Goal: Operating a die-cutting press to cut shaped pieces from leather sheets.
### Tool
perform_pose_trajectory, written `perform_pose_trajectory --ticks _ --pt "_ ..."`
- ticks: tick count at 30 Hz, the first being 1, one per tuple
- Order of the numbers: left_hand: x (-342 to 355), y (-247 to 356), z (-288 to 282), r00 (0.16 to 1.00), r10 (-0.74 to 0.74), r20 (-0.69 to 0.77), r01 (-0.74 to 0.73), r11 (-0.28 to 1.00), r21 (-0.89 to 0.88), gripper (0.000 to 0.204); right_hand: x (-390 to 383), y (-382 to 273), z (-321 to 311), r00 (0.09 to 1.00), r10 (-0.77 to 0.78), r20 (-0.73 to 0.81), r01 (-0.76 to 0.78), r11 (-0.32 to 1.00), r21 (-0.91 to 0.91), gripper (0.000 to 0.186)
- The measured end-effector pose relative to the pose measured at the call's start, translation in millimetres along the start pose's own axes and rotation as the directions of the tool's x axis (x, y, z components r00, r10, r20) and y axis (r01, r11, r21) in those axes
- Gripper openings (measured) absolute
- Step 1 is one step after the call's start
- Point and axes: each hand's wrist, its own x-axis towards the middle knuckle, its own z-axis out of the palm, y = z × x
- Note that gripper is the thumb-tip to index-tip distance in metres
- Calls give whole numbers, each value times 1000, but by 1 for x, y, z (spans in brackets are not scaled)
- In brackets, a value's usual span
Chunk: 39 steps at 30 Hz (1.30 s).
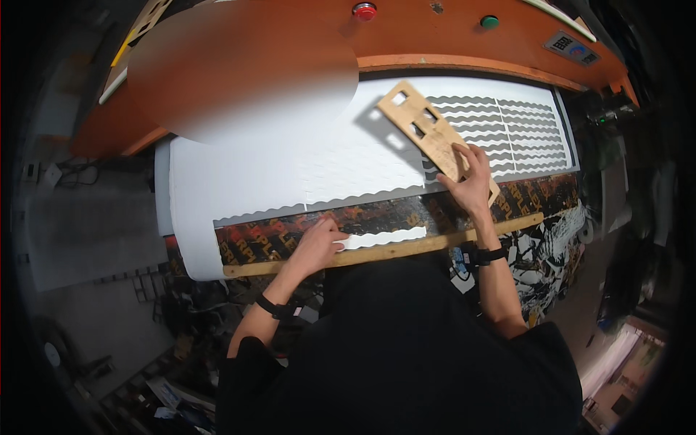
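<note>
A flat wooden board with rectangular cut-outs point(423, 125) is held up at a slant by my right hand point(470, 177), its fingers and thumb closed round the lower part. Below the board's upper end, its shadow falls on a large white sheet point(239, 170). My left hand point(316, 245) is low at the front, with bent fingers at the left end of a narrow white strip with a wavy edge point(388, 237). That strip lies on the dark printed panel point(268, 230) along the table's front. Part of the left hand's grip is hidden from above.
Wavy white strips alternate with grey gaps point(500, 134) on the right of the table. A wooden batten point(384, 251) edges the front. Behind stands an orange machine body point(435, 40) with a red button point(365, 11) and green button point(490, 22). White scraps point(536, 268) pile below right.
</note>
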Motion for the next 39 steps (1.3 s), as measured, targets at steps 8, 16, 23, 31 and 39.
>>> perform_pose_trajectory --ticks 8,16,23,31,39 --pt "-31 233 -85 525 824 -211 -704 560 436 26 67 -73 70 869 -354 345 386 922 -27 85" --pt "-82 305 -97 -39 829 -558 -656 400 640 25 91 -89 103 761 -382 524 438 899 20 84" --pt "-68 222 -151 464 766 -445 -443 636 632 32 96 -71 97 762 -353 543 402 915 30 84" --pt "48 -26 -123 652 258 -713 -13 944 330 117 88 -76 103 752 -352 557 407 913 27 82" --pt "83 -81 -101 861 -14 -508 243 889 387 148 86 -77 86 803 -353 480 430 901 -56 103"
